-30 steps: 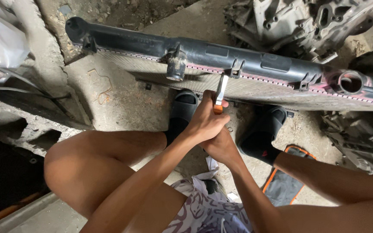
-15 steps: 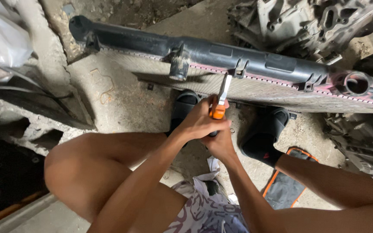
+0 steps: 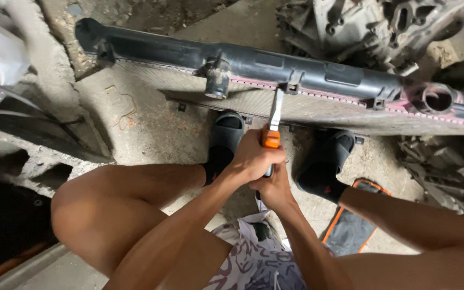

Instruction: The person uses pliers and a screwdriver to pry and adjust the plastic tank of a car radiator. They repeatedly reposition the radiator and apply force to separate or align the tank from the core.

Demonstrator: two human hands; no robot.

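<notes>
Gripping the orange-handled metal pry tool (image 3: 273, 121) with both hands, left hand (image 3: 254, 158) wrapped above right hand (image 3: 275, 188), blade tip set against the crimped seam of the long black plastic radiator tank (image 3: 253, 64), seemingly for leverage, radiator braced upright on the concrete floor (image 3: 151, 123) against two black slide sandals (image 3: 226, 134).

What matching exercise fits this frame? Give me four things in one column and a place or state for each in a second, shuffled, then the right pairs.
Things:
1. pliers
2. radiator
3. left sandal
4. engine part

Places or states:
A. grey metal, at the top right on the ground
B. black, on a foot just below the radiator
C. long, lying across the concrete floor
D. orange-handled, gripped by the left hand and right hand, tip at the radiator's edge

Pairs: 1-D, 2-C, 3-B, 4-A
</notes>
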